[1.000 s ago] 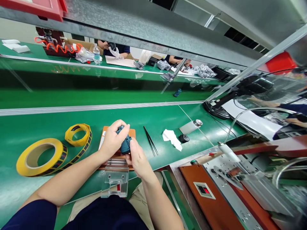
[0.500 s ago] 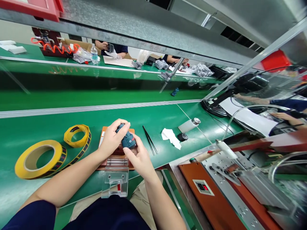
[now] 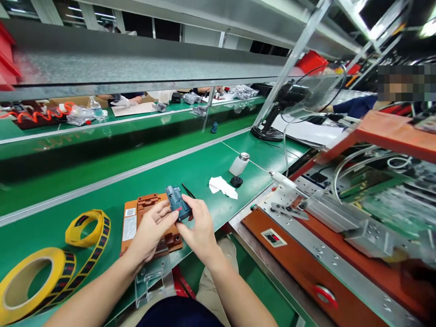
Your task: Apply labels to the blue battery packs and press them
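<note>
Between my two hands is a small dark blue plastic device (image 3: 176, 200) with a red mark on its side, tilted above an orange-brown fixture (image 3: 131, 206). My right hand (image 3: 200, 227) grips its right side and lower end between thumb and fingers. On the lower left, my left hand (image 3: 153, 229) holds it with the thumb against the edge and the fingers curled. A clear plastic flap (image 3: 153, 277) hangs at the fixture's front. Black tweezers (image 3: 188, 190) lie just behind my right hand, partly hidden.
Yellow label tape rolls (image 3: 68, 263) lie left. A white cloth (image 3: 223, 186), a black round cap (image 3: 236, 181) and a bottle (image 3: 239, 164) stand right of centre. An orange machine (image 3: 296, 259) borders the bench at right. A black fan (image 3: 272, 122) and a person (image 3: 354, 106) are beyond.
My view has swung to the right. The device has turned in my hands and shows more of its body; my left hand has moved from its top to its lower left side.
</note>
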Tool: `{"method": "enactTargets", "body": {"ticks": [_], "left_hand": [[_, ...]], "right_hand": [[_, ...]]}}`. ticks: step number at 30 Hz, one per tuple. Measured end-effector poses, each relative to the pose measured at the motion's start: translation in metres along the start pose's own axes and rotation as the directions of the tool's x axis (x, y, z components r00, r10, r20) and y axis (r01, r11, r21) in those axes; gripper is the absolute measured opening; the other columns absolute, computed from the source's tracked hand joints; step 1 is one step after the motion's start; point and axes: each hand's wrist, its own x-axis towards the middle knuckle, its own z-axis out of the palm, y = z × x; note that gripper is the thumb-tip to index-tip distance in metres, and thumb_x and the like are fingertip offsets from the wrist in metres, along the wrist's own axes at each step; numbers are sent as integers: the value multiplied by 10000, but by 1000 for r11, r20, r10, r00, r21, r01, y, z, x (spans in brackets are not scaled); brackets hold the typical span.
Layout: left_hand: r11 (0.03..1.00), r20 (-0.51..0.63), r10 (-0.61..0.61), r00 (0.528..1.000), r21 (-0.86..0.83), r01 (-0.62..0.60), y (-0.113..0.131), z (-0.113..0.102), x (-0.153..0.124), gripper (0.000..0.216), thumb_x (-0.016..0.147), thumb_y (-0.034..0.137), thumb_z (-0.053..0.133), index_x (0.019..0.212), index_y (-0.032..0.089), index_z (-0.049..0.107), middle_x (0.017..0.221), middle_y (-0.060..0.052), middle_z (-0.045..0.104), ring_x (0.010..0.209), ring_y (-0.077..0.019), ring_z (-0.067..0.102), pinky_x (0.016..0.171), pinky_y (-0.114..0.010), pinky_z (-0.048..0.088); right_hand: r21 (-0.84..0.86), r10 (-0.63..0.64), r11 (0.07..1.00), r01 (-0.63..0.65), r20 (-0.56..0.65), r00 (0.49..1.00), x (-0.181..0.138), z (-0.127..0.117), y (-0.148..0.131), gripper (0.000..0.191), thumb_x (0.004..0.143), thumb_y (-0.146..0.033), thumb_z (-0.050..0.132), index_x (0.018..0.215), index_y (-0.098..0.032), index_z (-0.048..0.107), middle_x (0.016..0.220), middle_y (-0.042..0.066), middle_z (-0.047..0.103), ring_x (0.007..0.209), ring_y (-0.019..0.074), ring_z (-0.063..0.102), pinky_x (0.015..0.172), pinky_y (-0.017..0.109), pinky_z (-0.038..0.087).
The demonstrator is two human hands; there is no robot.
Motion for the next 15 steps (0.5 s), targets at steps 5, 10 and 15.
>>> {"method": "enactTargets", "body": {"ticks": [5,10,15], "left_hand": [[999,47,-34,998,-19,35,2,22,2,557,775,414,832,1238,156,660,1236,-132,707,1139,-250,664,1008,-333,508],[982,41,-186,982,50,183,6,40,2,585,699,413,884,1199,178,692,1245,-100,708,1085,-233,688,849,-243,572],[939,-14,-322,947,123,321,0,52,20,560,464,418,972,938,198,773,1266,-68,701,1150,-325,659,710,-255,633]], "right_hand": [[-76,-71,995,68,-32,997,-4,-15,7,615,821,-121,600,1413,-223,468,1130,108,604,997,272,561,851,437,533],[-222,-61,974,51,-39,997,-15,-31,9,628,837,-200,608,1444,-194,449,1083,106,605,959,279,543,834,438,532],[-356,-32,934,43,38,999,-26,-53,22,673,872,-445,677,1460,-222,439,1110,96,594,970,248,572,876,380,556]]}}
